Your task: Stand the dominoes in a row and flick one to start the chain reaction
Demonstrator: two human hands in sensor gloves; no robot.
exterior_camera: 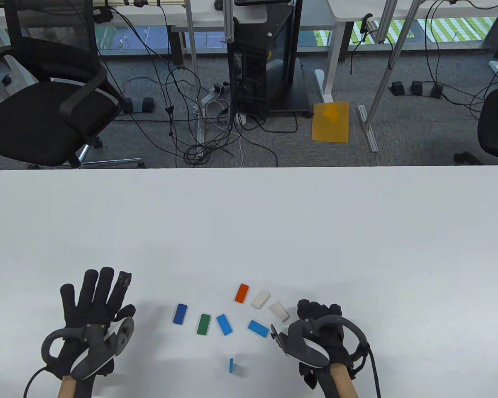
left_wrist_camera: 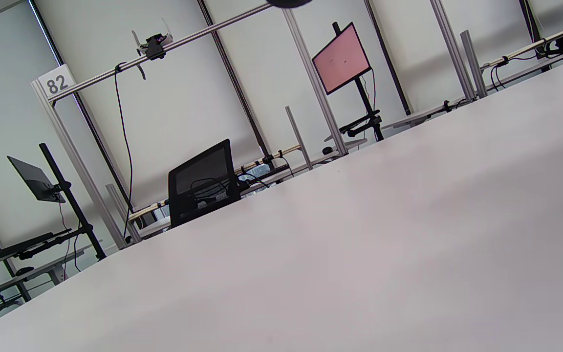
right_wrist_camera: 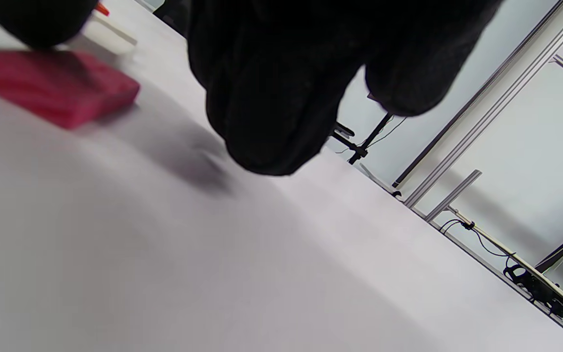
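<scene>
Several dominoes lie flat on the white table [exterior_camera: 249,215]: dark blue [exterior_camera: 180,313], green [exterior_camera: 203,323], two light blue [exterior_camera: 224,324] [exterior_camera: 258,328], orange-red [exterior_camera: 241,292] and two white [exterior_camera: 260,299] [exterior_camera: 279,311]. One blue domino [exterior_camera: 231,365] stands upright near the front edge. My left hand [exterior_camera: 95,304] lies flat with its fingers spread, left of the dominoes, holding nothing. My right hand [exterior_camera: 315,317] hovers right of the white dominoes with its fingers [right_wrist_camera: 271,98] loosely curled downward. A pink-red domino [right_wrist_camera: 61,93] lies flat just beneath its thumb, not gripped; the table view hides it.
The left wrist view shows only bare table [left_wrist_camera: 359,244] and the room behind. Beyond the table's far edge stand a black office chair [exterior_camera: 45,112], a computer tower [exterior_camera: 265,70] and loose cables on the carpet.
</scene>
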